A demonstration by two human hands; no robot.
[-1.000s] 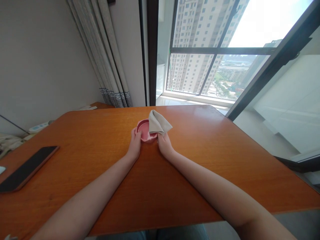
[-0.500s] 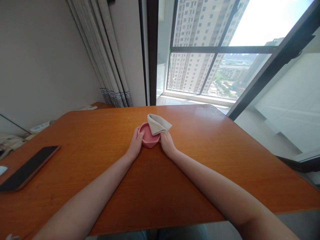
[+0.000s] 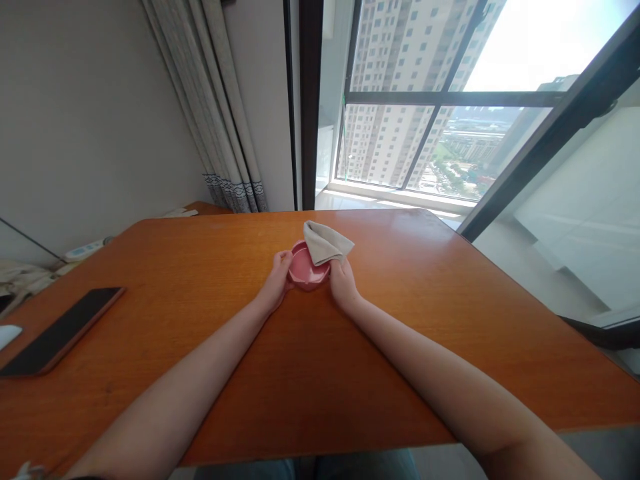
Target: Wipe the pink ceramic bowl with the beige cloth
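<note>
A shallow pink dish (image 3: 305,269) is in front of me over the middle of the table, its hollow tilted towards me. My left hand (image 3: 277,277) is closed on its left side, where a short pink part like a handle shows beneath the hand. At the dish's right edge my right hand (image 3: 344,281) pinches a folded beige cloth (image 3: 326,243). The cloth stands up above my fingers and covers the upper right of the dish. Whether my right fingers also touch the rim is hidden.
The brown wooden table (image 3: 210,253) reaches from my lap towards the window (image 3: 395,140). On its left lies a long dark flat pad (image 3: 65,330), with a white object (image 3: 7,335) beside it. A power strip (image 3: 86,250) sits beyond the left edge, near the curtain (image 3: 220,133).
The dish, the cloth and both hands have shifted slightly right and up in the view. My left hand has moved round the dish's side, and the handle-like part now shows under it.
</note>
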